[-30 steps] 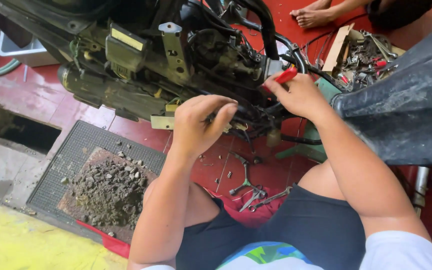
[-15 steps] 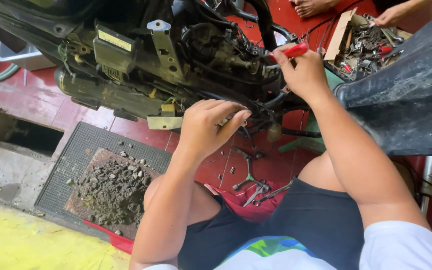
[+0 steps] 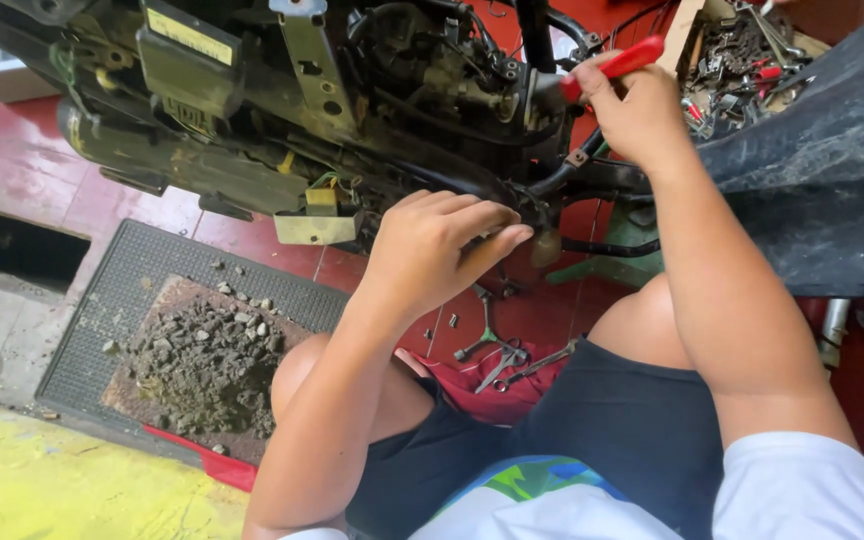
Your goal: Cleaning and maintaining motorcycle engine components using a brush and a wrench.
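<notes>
Two hands are in view: one left hand [image 3: 432, 250] and one right hand [image 3: 637, 110], the latter closed on one red-handled tool [image 3: 617, 65]. One stripped motorcycle frame [image 3: 332, 110], one black grid mat [image 3: 142, 300] bearing one heap of rubble [image 3: 207, 365], and one box of mixed tools [image 3: 742, 55] at far right. Loose wrenches [image 3: 492, 350] on the floor number at least three; an exact count cannot be told.

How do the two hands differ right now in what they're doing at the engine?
The right hand is raised high and gripping a red-handled tool; the left hand sits lower and holds no tool. The right hand is closed in a fist around the handle; the left hand has its fingers pinched together at the dark frame. Both work on the same stripped engine.
</notes>
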